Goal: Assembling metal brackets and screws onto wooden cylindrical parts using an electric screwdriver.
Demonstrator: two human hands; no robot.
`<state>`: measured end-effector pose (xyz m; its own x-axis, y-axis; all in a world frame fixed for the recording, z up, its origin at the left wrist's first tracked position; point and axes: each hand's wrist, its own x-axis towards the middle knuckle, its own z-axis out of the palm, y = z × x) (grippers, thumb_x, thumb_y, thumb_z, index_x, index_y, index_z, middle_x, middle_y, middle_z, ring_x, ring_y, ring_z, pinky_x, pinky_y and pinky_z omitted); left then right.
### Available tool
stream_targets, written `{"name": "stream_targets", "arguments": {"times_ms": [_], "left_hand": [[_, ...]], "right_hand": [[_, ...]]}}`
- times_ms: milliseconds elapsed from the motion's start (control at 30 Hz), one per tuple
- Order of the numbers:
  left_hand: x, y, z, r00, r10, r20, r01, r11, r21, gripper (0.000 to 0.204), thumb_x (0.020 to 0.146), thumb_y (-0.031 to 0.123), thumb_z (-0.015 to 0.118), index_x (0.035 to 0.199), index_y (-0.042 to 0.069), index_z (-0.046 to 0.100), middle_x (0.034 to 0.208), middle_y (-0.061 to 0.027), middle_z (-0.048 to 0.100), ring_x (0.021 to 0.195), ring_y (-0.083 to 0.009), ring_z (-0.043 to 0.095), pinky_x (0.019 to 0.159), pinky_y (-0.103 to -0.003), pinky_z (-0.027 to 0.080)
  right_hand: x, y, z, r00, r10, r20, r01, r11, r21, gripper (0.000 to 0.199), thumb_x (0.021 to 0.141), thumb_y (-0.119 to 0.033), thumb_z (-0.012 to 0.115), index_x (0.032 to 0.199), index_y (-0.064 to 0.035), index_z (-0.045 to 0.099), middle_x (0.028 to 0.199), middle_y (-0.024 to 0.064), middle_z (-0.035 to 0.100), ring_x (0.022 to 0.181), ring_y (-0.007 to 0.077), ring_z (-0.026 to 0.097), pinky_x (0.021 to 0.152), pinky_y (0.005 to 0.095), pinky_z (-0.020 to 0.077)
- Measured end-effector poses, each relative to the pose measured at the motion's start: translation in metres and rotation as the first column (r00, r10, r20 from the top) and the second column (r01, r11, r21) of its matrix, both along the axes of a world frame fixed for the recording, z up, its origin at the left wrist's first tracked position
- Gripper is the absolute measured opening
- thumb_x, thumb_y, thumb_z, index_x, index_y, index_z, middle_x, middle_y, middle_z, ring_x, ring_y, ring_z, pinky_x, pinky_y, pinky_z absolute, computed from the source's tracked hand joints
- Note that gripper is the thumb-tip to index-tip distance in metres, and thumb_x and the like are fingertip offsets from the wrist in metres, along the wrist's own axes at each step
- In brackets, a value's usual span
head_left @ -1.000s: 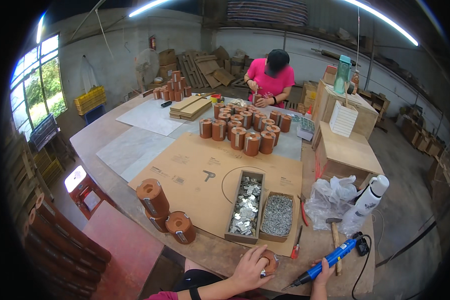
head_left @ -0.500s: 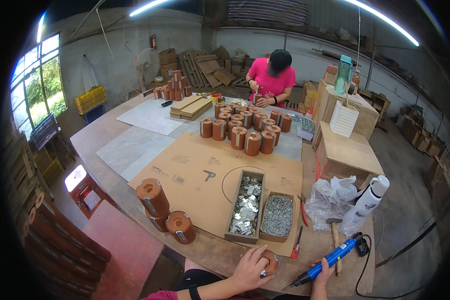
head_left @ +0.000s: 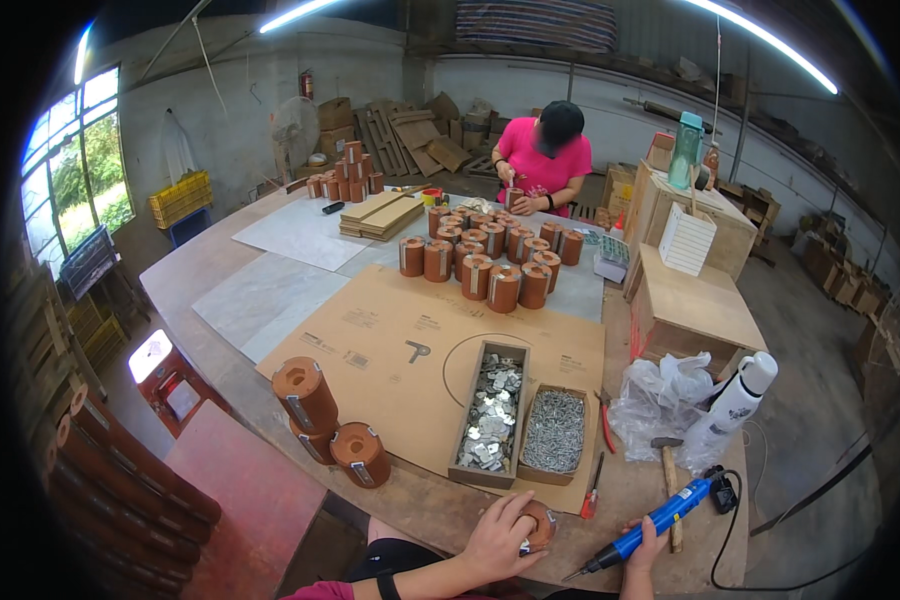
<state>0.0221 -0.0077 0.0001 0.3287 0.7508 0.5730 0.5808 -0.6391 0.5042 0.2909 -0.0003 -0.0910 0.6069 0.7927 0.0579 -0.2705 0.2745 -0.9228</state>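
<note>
Workshop clutter rings the big wooden table (head_left: 210, 270); at its near edge my left hand (head_left: 498, 540) cups a brown wooden cylinder (head_left: 540, 524), my right hand (head_left: 648, 545) gripping a blue electric screwdriver (head_left: 642, 533). I'd brace the cylinder firmly and drive squarely. Three similar cylinders (head_left: 325, 420) stand left; two open hardware boxes (head_left: 520, 428) sit just beyond.

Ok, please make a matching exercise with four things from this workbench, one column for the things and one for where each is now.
Things:
1. blue power screwdriver
2. small wooden cylinder
3. box of screws
4. hammer

Places:
A. under the left hand
B. on the cardboard sheet, right of the box of metal plates
C. in the right hand
D. beside the white bottle

Pairs: 1-C, 2-A, 3-B, 4-D
</note>
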Motion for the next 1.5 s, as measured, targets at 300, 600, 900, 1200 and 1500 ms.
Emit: {"name": "stream_targets", "arguments": {"times_ms": [300, 600, 900, 1200, 1500], "left_hand": [[0.001, 0.001, -0.004, 1.0, -0.005, -0.011, 0.005, 1.0, -0.01, 0.042, 0.059, 0.027, 0.075, 0.083, 0.005, 0.048, 0.121, -0.0209, 0.043, 0.107, -0.0393, 0.042, 0.089, -0.043, 0.039], [0.001, 0.002, -0.004, 1.0, -0.008, -0.017, 0.008, 1.0, -0.009, 0.043, 0.058, 0.025, 0.076, 0.084, 0.005, 0.048, 0.121, -0.0215, 0.043, 0.106, -0.0398, 0.043, 0.089, -0.043, 0.039], [0.001, 0.004, -0.005, 1.0, -0.001, -0.02, 0.001, 1.0, -0.014, 0.046, 0.058, 0.027, 0.077, 0.084, 0.004, 0.047, 0.12, -0.0253, 0.039, 0.108, -0.041, 0.04, 0.091, -0.045, 0.036], [0.001, 0.0, -0.001, 0.993, 0.023, -0.115, -0.024, 1.0, -0.006, 0.049, 0.061, 0.034, 0.075, 0.085, 0.001, 0.047, 0.12, -0.0279, 0.037, 0.107, -0.0437, 0.038, 0.091, -0.046, 0.035], [0.002, -0.006, -0.001, 0.987, 0.014, -0.157, -0.019, 0.999, -0.029, 0.047, 0.06, 0.033, 0.073, 0.084, 0.001, 0.049, 0.12, -0.0255, 0.037, 0.107, -0.043, 0.039, 0.089, -0.049, 0.035]], "right_hand": [[0.002, 0.0, -0.004, 1.0, -0.014, 0.004, 0.015, 1.0, -0.014, 0.032, 0.076, -0.018, 0.057, 0.097, -0.0006, 0.04, 0.064, 0.0106, 0.051, 0.053, 0.0193, 0.053, 0.048, 0.0291, 0.0474], [0.001, -0.001, 0.001, 0.999, -0.017, 0.034, 0.018, 1.0, -0.024, 0.032, 0.076, -0.018, 0.057, 0.096, -0.0007, 0.041, 0.064, 0.0109, 0.052, 0.052, 0.019, 0.053, 0.048, 0.0282, 0.0475], [-0.006, -0.001, 0.01, 1.0, -0.019, 0.017, 0.02, 0.998, -0.064, 0.036, 0.076, -0.019, 0.057, 0.1, 0.0001, 0.039, 0.065, 0.0119, 0.053, 0.051, 0.0194, 0.053, 0.048, 0.029, 0.0469], [-0.004, -0.002, 0.008, 1.0, -0.007, -0.006, 0.007, 0.999, -0.045, 0.035, 0.077, -0.018, 0.057, 0.101, -0.0002, 0.039, 0.066, 0.0124, 0.053, 0.051, 0.0198, 0.053, 0.048, 0.0301, 0.0471], [-0.003, -0.008, 0.007, 0.999, -0.019, 0.032, 0.019, 1.0, -0.014, 0.036, 0.078, -0.019, 0.058, 0.103, -0.0002, 0.04, 0.065, 0.0117, 0.053, 0.051, 0.0197, 0.054, 0.048, 0.0293, 0.0466]]}}
